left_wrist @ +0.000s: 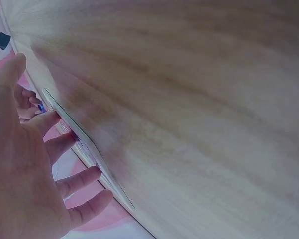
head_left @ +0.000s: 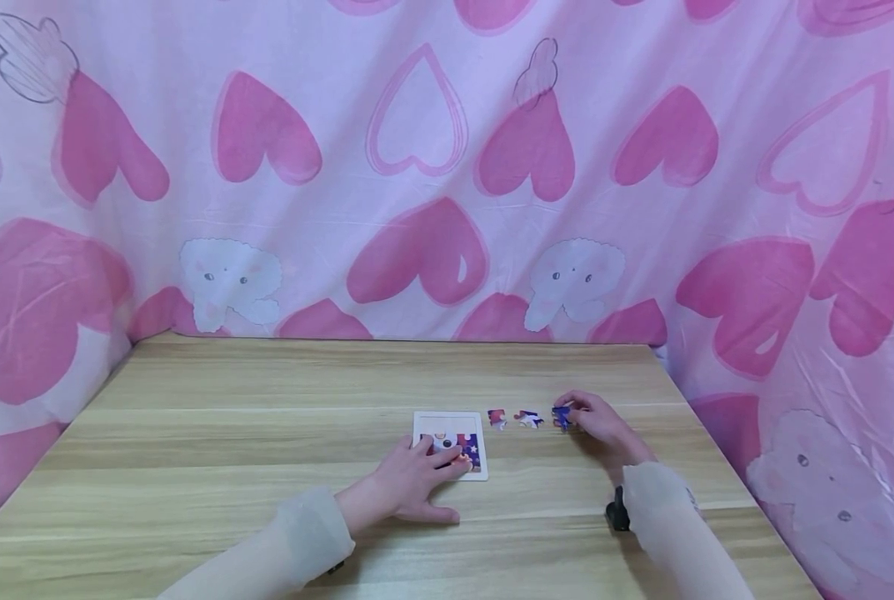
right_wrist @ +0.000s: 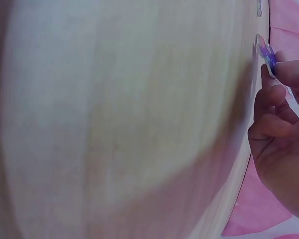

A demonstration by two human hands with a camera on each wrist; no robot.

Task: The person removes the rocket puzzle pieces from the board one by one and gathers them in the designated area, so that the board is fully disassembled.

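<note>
A white-framed puzzle board (head_left: 452, 417) lies on the wooden table, its lower part filled with a coloured picture. My left hand (head_left: 409, 483) rests on it with the fingers spread; the left wrist view shows those fingers (left_wrist: 82, 181) along the board's edge. To the right of the board, my right hand (head_left: 600, 421) pinches a dark blue puzzle piece (head_left: 561, 417) between thumb and fingers. In the right wrist view that piece (right_wrist: 266, 56) is tilted up off the table. Two loose puzzle pieces, one reddish (head_left: 496, 418) and one white and blue (head_left: 527, 418), lie between board and right hand.
The light wooden table (head_left: 267, 400) reaches back to a pink curtain (head_left: 417, 208) printed with hearts, which also hangs at both sides. A black wrist device (head_left: 617, 510) sits at the right sleeve.
</note>
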